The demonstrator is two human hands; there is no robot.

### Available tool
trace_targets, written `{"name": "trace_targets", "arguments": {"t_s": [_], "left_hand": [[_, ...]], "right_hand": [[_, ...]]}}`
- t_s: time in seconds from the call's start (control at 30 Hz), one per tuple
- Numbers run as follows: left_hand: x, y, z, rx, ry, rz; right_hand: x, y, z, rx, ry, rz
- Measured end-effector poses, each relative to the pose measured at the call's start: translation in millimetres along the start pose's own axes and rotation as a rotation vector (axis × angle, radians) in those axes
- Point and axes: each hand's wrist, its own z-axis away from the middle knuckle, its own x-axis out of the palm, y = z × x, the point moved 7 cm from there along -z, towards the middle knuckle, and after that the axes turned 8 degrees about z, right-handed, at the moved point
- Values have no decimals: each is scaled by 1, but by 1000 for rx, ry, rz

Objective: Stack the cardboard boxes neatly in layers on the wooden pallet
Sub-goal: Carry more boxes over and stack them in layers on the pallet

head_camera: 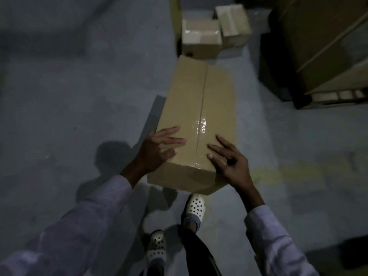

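Note:
A long brown cardboard box (197, 108), taped along its middle seam, stands on the grey floor in front of me. My left hand (159, 148) rests on its near left top edge with fingers spread flat. My right hand (229, 160) lies on the near right corner, fingers straight across the top. Two smaller pale boxes (201, 36) sit on the floor beyond it. A wooden pallet (336, 96) shows at the right, under a tall dark stack of cartons (322, 40).
My two feet in white perforated clogs (194, 208) stand just behind the box. Grey concrete floor (69, 96) spreads to the left. A dark upright carton edge (176, 22) stands by the pale boxes.

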Motion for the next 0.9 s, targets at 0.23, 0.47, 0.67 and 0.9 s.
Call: {"name": "trace_targets", "arguments": {"t_s": [0.23, 0.47, 0.67, 0.9], "left_hand": [[-65, 214, 72, 104, -12, 80], [-52, 362, 161, 339, -187, 162], [21, 470, 206, 540, -526, 167], [151, 545, 298, 651, -971, 220]], "right_hand": [[-146, -202, 108, -69, 103, 163], [-245, -302, 280, -31, 299, 206], [-285, -299, 450, 146, 580, 85], [-274, -282, 657, 386, 945, 35]]}}
